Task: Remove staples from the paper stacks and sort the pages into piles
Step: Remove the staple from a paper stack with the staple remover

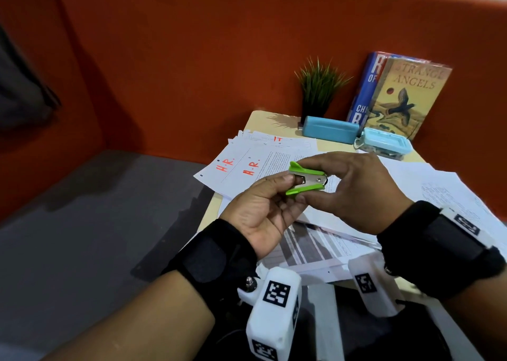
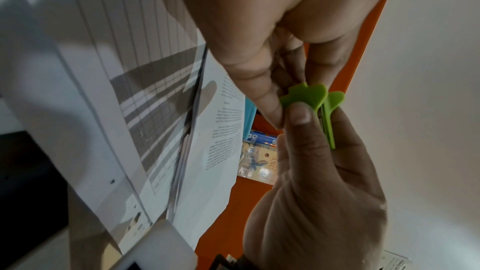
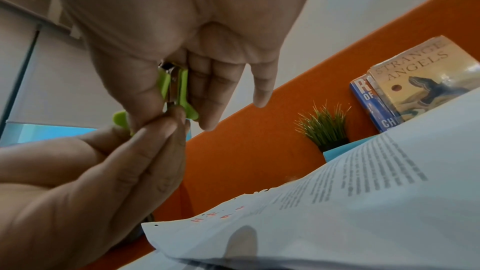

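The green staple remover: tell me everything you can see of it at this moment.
The green staple remover is a small claw type: two bright green plastic wing grips over a shiny metal body with a rivet and curved claws. It is held in the air above the scattered papers, lying roughly level, claws pointing toward the left hand. The right hand pinches its green grips; the left hand's fingertips pinch at the claw end. Whether a staple sits in the claws cannot be told.

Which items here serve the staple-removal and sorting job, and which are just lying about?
Job: green staple remover, held by right hand, left hand at its metal end; papers marked H.R.; printed pages.

Lying about: potted plant; books; blue case; blue-lidded box.
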### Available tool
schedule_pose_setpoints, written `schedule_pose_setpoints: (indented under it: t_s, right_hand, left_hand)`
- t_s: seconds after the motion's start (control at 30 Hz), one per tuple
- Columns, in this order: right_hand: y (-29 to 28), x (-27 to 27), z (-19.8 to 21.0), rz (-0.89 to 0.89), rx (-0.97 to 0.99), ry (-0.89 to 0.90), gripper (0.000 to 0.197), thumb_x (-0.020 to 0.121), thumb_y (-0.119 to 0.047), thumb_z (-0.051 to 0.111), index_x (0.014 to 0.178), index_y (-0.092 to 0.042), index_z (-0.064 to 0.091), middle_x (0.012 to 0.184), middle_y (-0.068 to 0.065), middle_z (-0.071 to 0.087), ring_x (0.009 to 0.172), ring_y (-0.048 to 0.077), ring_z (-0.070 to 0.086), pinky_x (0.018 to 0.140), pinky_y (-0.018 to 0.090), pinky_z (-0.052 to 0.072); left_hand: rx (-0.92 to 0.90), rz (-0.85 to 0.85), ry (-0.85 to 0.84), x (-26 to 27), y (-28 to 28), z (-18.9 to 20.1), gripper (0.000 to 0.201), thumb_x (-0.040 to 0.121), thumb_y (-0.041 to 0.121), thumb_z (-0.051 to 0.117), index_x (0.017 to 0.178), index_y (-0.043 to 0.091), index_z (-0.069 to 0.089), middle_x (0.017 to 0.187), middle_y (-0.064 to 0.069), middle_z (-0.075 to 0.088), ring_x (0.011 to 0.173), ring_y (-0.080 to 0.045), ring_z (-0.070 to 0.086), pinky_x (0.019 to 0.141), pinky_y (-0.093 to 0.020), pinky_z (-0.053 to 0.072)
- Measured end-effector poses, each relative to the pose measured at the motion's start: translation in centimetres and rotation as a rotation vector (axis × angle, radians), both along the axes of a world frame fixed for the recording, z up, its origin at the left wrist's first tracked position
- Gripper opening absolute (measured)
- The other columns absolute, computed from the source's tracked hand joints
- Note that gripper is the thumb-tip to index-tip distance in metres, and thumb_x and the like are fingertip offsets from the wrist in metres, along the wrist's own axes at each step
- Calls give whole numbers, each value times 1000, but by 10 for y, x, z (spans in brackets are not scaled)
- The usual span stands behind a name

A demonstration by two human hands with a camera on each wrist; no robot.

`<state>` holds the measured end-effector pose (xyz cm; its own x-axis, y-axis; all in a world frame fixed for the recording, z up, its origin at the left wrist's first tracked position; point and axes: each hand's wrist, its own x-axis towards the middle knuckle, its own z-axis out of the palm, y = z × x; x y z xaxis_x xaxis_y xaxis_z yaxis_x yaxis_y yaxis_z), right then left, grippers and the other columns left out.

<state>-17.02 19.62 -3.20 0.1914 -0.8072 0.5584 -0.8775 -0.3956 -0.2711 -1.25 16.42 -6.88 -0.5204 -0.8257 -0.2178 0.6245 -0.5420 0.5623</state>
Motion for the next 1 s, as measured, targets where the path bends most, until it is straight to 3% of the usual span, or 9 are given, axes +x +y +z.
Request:
schedule_pose_setpoints:
  t_s: [0.17, 0.27, 0.37, 0.5, 0.6, 0.7, 0.87, 0.93, 1.0]
  right_hand:
    - [-5, -4, 2, -63, 78, -238, 39, 69, -24, 86, 106, -21, 73, 98, -12, 71, 88, 1, 63, 83, 14, 50]
    - [-22, -17, -3, -238, 223, -443, 39, 72, -36, 84, 105, -20, 69, 93, -1, 71, 86, 15, 67, 82, 34, 55]
    - [-39, -25, -13, -418, 471, -239, 56, 76, -47, 77, 122, -21, 63, 109, 4, 68, 92, 20, 62, 78, 29, 47]
    - [-45, -27, -14, -513, 629, 107, 48, 74, -49, 76, 113, -26, 62, 117, 0, 65, 93, 16, 51, 74, 25, 37]
    - [-34, -26, -2, -513, 700, 149, 70, 68, -46, 82, 129, -25, 54, 126, 2, 62, 106, 20, 56, 79, 26, 42]
    - [-15, -23, 11, -540, 567, 94, 81, 69, -48, 82, 139, -25, 47, 133, 2, 59, 116, 21, 57, 89, 29, 45]
    - [21, -16, 22, -484, 173, -523, 33, 82, -37, 74, 110, -20, 69, 102, -2, 71, 96, 17, 66, 89, 38, 55]
    - [32, -6, 21, -363, 226, -931, 11, 90, -24, 68, 96, -15, 71, 91, 3, 73, 91, 22, 69, 84, 40, 57]
    - [40, 6, 20, -194, 338, -1234, 11, 94, -13, 59, 93, -8, 70, 85, 8, 73, 84, 24, 70, 77, 35, 57]
  left_hand:
    - [155, 38, 25, 6, -10, -5, 32, 102, 17, 46, 94, -5, 68, 83, -17, 75, 67, -27, 76, 63, -38, 63]
    - [176, 81, -33, 10, -16, -9, 31, 107, 18, 43, 99, -2, 66, 76, -9, 77, 62, -18, 76, 55, -28, 63]
    - [159, 88, -19, 15, -19, -7, 22, 106, 9, 48, 102, -4, 65, 78, -13, 77, 59, -13, 75, 50, -21, 59]
    - [128, 38, 74, 18, -18, 0, 26, 104, -7, 36, 102, -11, 61, 94, -25, 76, 77, -24, 77, 56, -21, 61]
    - [144, 2, 126, 17, -17, 2, 36, 98, -14, 28, 117, -15, 58, 120, -32, 68, 76, -27, 78, 56, -23, 61]
    - [149, -25, 177, 15, -18, 1, 46, 93, -16, 23, 132, -16, 49, 112, -35, 69, 89, -35, 77, 68, -28, 64]
    - [107, -80, 247, 10, -15, -4, 44, 96, -6, 24, 131, -14, 51, 123, -34, 66, 99, -45, 71, 84, -49, 59]
    - [115, -97, 260, 8, -14, -6, 45, 100, 10, 30, 131, -13, 54, 126, -31, 66, 100, -46, 71, 86, -56, 56]
    - [128, -103, 264, 6, -13, -7, 52, 103, 24, 31, 132, -12, 55, 128, -30, 65, 103, -46, 69, 87, -60, 52]
